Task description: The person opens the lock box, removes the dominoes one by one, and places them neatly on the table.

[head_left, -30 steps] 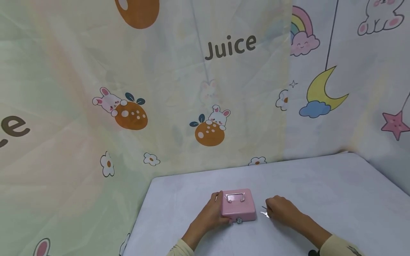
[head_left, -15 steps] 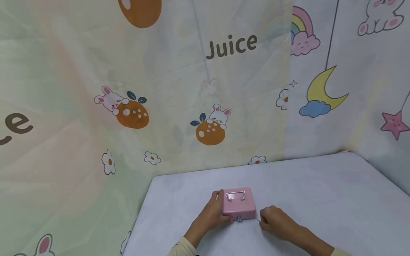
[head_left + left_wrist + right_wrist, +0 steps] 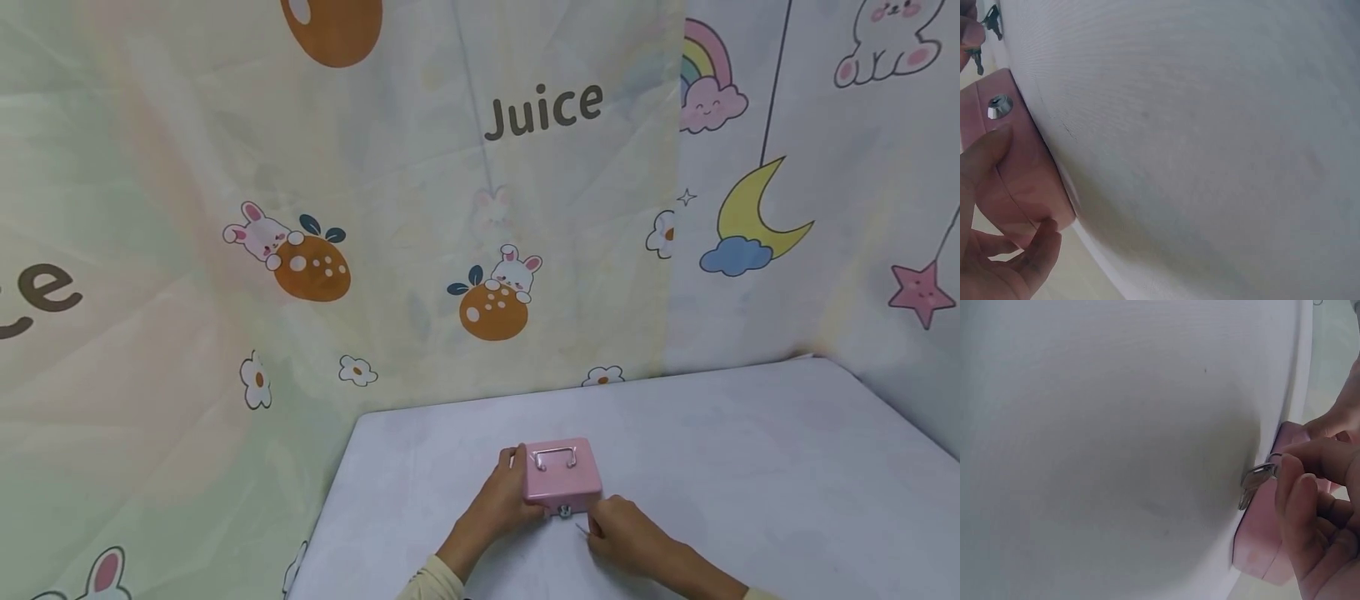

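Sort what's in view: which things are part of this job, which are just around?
In hand:
pink cash box, gripped by left hand
lock on its front
keys, pinched by right hand

Just around:
white table
cartoon backdrop

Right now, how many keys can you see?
2 keys, both pinched by the right hand, just in front of the pink box and its lock. A third may be hidden inside that hand.

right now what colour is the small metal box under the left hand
Pink, clearest in the head view: small metal box.
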Action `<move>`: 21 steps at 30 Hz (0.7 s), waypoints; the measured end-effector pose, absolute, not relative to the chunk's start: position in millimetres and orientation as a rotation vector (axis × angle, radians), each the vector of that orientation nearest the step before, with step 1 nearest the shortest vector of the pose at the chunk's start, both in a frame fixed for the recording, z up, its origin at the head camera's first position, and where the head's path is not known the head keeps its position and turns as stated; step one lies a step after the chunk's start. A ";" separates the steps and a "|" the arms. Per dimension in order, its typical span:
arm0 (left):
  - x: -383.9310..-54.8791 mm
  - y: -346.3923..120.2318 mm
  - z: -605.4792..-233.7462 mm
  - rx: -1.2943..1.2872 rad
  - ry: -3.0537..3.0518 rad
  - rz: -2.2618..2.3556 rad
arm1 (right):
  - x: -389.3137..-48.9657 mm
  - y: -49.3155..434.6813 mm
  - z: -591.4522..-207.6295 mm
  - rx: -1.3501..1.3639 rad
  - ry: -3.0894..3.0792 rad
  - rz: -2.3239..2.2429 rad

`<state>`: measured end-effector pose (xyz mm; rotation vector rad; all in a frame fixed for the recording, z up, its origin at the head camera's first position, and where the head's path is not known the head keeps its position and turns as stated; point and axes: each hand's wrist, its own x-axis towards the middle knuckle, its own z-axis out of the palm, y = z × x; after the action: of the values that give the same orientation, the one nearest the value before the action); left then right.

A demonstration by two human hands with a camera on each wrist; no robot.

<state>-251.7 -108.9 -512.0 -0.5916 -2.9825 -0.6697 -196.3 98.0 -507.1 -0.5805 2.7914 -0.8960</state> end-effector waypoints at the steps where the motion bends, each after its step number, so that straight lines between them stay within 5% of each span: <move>1: -251.6 -109.2 -512.1 -0.593 -2.983 -0.669 | -196.8 96.3 -508.0 -0.597 2.799 -0.905; 21: -250.9 -110.8 -512.1 -0.633 -2.974 -0.662 | -198.1 73.3 -516.2 -0.486 3.085 -0.792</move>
<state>-250.9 -110.8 -512.1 -0.6335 -2.9742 -0.6620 -198.1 73.3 -516.2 -0.4860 3.0851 -0.7918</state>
